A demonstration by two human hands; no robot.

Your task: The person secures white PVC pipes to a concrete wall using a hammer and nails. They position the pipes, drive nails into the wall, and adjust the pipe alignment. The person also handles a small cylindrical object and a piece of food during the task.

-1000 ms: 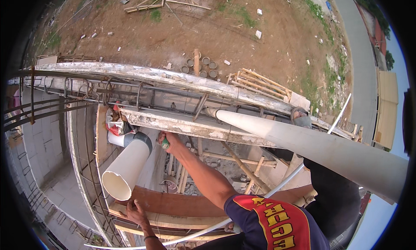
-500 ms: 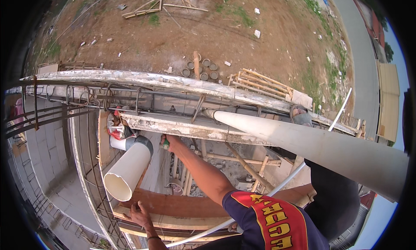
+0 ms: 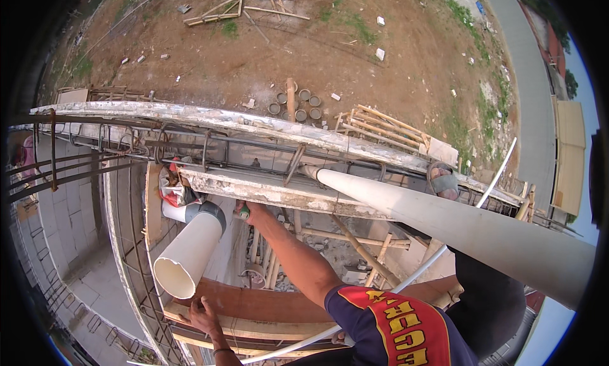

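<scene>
A wide white plastic pipe (image 3: 190, 258) points down toward me with a jagged open end, joined to a grey collar (image 3: 213, 214) below the concrete beam. My left hand (image 3: 204, 316) is just under its lower rim, fingers apart and holding nothing I can see. A gap seems to separate the hand from the pipe. Stretched forward along the beam's near side, my right hand (image 3: 254, 212) is closed around a small green object (image 3: 243, 210). The beam and my fingers hide most of that object. A red and white plastic bag (image 3: 174, 187) is bunched above the collar.
A long, thick white pipe (image 3: 444, 221) slants across the right side from the beam (image 3: 279, 191). A thin white tube (image 3: 495, 179) passes under it. Steel bars (image 3: 219, 137) run between the concrete edges. Below are bamboo poles (image 3: 365, 255) and a wooden board (image 3: 266, 302).
The view has shifted slightly. My left hand remains near the pipe's end, and my right hand stays closed on the green object.
</scene>
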